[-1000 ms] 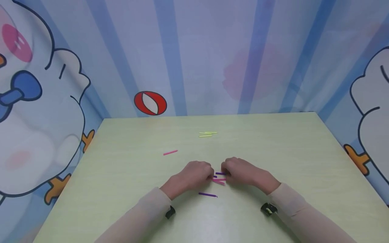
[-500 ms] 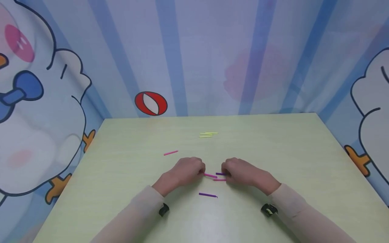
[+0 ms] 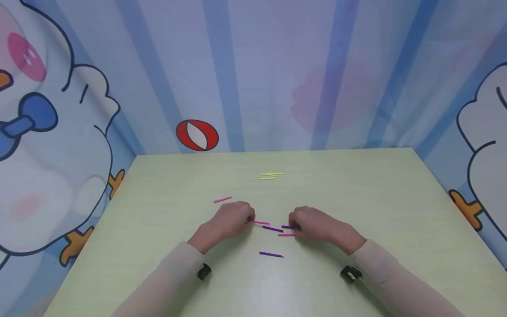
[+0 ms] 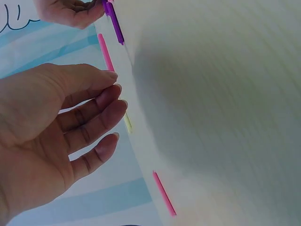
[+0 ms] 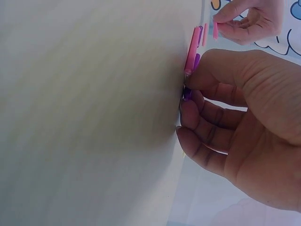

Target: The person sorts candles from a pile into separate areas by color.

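My left hand [image 3: 233,216] pinches one end of a thin pink stick [image 3: 261,223] between thumb and forefinger, just over the table; its other fingers are loosely bent in the left wrist view. Beside that stick lies a purple stick [image 3: 273,229]. In the right wrist view my right hand [image 5: 244,108] pinches a purple stick [image 5: 187,93], partly hidden by the fingertips. Another pink stick [image 5: 192,49] reaches up to the right thumb; whether the thumb touches it I cannot tell. Nearer the body is a loose purple stick [image 3: 271,254].
A lone pink stick [image 3: 223,199] lies beyond the left hand. Several yellow sticks [image 3: 269,175] sit together farther back on the pale table [image 3: 356,185]. A blue striped backdrop [image 3: 269,88] with cartoon figures stands behind the table's far edge.
My left hand has moved left and away from the body, drawing the pink stick out from the others. The purple stick beside it now shows fully. My right hand has stayed in place.
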Tool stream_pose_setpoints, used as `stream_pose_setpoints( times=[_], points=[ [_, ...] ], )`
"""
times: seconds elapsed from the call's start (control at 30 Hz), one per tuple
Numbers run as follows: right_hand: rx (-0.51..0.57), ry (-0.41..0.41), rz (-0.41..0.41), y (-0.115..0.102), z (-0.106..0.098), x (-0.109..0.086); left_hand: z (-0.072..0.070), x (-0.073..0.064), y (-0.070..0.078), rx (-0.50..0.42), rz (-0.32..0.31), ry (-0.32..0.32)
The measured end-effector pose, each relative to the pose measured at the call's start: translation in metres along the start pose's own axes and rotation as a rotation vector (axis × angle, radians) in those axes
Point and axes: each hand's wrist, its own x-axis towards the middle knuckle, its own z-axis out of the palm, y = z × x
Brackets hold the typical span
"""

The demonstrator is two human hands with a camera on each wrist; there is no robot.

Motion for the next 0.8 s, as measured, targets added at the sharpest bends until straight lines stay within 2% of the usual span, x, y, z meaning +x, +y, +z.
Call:
stream_pose_setpoints(
  times=[0.23,0.47,0.8],
  points=[
    [0.009,0.000,-0.007,0.001,0.000,-0.001,0.002,-0.006,-0.015,-0.001,-0.073,0.039],
    [0.017,0.008,-0.023,0.000,-0.002,-0.002,-0.002,-0.011,-0.027,-0.034,-0.154,0.009],
    [0.015,0.005,-0.027,0.002,0.000,-0.001,-0.005,-0.018,-0.046,-0.053,-0.210,0.006]
  ],
)
